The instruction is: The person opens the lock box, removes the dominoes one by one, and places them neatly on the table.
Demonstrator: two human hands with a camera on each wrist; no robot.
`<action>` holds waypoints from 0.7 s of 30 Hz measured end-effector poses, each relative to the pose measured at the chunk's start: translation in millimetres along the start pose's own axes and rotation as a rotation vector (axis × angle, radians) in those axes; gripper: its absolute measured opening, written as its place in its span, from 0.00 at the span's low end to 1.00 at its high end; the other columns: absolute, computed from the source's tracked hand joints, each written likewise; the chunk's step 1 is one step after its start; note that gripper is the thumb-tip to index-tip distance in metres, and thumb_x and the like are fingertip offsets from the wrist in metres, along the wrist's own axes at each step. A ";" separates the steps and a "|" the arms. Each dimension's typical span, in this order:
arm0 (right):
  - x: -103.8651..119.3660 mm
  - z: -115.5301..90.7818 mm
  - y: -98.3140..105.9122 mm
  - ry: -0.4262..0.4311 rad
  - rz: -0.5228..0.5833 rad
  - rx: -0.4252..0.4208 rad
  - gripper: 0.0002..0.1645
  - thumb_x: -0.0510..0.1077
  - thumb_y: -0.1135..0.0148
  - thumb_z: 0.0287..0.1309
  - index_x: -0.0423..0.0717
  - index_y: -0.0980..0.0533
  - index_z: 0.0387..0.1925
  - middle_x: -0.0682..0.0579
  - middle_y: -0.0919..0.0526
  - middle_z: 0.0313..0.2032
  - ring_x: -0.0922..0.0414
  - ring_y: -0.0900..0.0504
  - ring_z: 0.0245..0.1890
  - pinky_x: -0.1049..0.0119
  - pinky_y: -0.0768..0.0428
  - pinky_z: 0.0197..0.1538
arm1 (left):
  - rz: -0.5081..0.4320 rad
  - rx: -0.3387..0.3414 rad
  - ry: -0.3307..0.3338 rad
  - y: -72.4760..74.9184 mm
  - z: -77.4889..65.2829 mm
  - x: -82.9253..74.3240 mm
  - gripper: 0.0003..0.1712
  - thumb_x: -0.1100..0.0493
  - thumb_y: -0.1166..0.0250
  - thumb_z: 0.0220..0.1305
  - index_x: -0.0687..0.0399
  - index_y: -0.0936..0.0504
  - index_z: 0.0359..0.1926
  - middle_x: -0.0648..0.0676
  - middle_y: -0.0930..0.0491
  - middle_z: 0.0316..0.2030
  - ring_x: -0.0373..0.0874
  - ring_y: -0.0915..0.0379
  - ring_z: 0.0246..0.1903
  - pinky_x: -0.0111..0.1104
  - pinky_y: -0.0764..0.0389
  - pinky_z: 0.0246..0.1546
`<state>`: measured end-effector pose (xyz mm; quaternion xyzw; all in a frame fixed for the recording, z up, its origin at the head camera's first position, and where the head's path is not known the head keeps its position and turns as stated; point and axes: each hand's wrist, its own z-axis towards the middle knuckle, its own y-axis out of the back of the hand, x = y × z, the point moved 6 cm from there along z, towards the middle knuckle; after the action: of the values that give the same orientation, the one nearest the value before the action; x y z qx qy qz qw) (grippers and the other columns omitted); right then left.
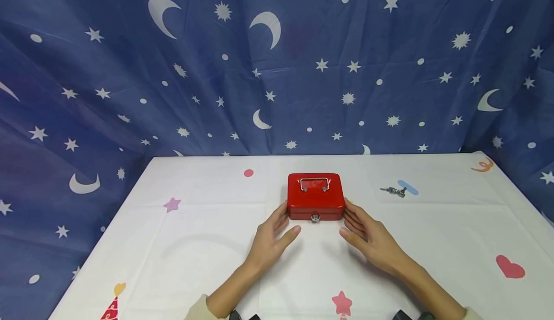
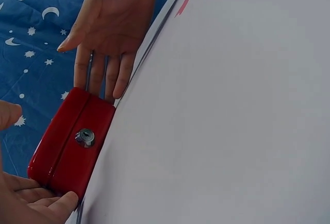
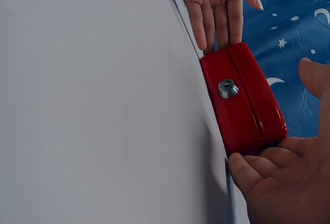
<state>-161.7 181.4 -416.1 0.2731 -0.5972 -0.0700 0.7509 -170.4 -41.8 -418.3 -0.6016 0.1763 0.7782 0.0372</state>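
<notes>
A small red cash box [image 1: 316, 196] with a wire handle on its lid sits on the white table, its lid down. The lock [image 2: 85, 137] on its front faces the person, with no key in it. At the box's left side, the left hand [image 1: 271, 244] touches it with extended fingertips, thumb held apart. On the opposite side the right hand [image 1: 375, 243] does the same with its fingers [image 3: 273, 165]. Neither hand curls round the box. To the right of the box lie small metal keys [image 1: 394, 191] on the tabletop.
The white tablecloth [image 1: 195, 257] carries printed shapes, among them a purple star, a pink star and a red heart. Behind the table's far edge hangs a blue curtain [image 1: 303, 70] with moons and stars.
</notes>
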 end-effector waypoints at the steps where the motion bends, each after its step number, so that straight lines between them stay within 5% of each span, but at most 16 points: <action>1: 0.5 -0.9 0.1 0.012 0.019 0.000 0.41 0.43 0.41 0.64 0.35 0.48 0.71 0.38 0.40 0.68 0.44 0.35 0.65 0.59 0.31 0.58 | -0.007 -0.001 -0.003 0.1 -1.3 -0.7 0.39 0.58 0.38 0.65 0.69 0.45 0.70 0.63 0.38 0.66 0.53 0.40 0.65 0.40 0.34 0.59; 21: 8.2 -21.0 0.0 0.037 0.118 -0.001 0.32 0.39 0.44 0.66 0.33 0.40 0.67 0.39 0.32 0.64 0.45 0.30 0.61 0.71 0.28 0.54 | -0.035 0.017 -0.001 -3.5 -28.6 -10.4 0.38 0.60 0.39 0.66 0.70 0.45 0.70 0.63 0.38 0.67 0.54 0.41 0.65 0.38 0.34 0.59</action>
<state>-139.8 184.7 -411.9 0.2383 -0.5984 -0.0209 0.7647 -140.2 -46.0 -415.3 -0.6040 0.1724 0.7761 0.0561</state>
